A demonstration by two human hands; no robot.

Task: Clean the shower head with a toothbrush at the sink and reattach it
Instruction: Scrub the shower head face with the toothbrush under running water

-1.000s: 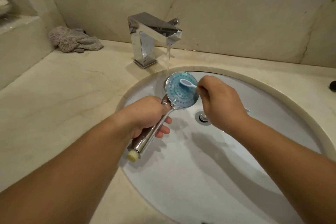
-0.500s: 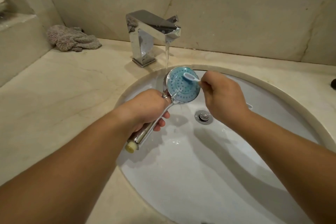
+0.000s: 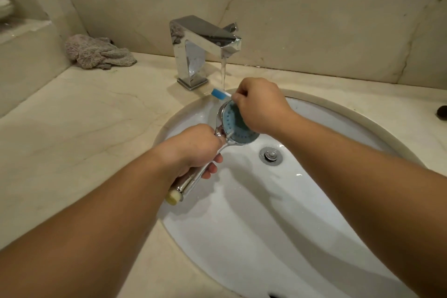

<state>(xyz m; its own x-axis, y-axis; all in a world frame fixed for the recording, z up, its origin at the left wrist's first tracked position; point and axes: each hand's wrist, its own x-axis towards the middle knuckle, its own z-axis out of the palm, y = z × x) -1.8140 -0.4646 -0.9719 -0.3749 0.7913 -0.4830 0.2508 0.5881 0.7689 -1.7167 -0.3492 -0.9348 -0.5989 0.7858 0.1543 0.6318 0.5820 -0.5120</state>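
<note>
Toothbrush [image 3: 219,93] in right hand [image 3: 260,106], under tap stream

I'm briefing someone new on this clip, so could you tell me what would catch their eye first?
Centre frame, over the white sink, the left hand grips a chrome shower head by its handle. The right hand holds a blue toothbrush under the stream from the running faucet. A crumpled grey cloth lies on the counter's back left.

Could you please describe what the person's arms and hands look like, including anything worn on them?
Both forearms are bare to the frame edge, with no sleeves showing. The left hand and right hand wear no gloves; no watch, bracelet or ring is visible.
</note>
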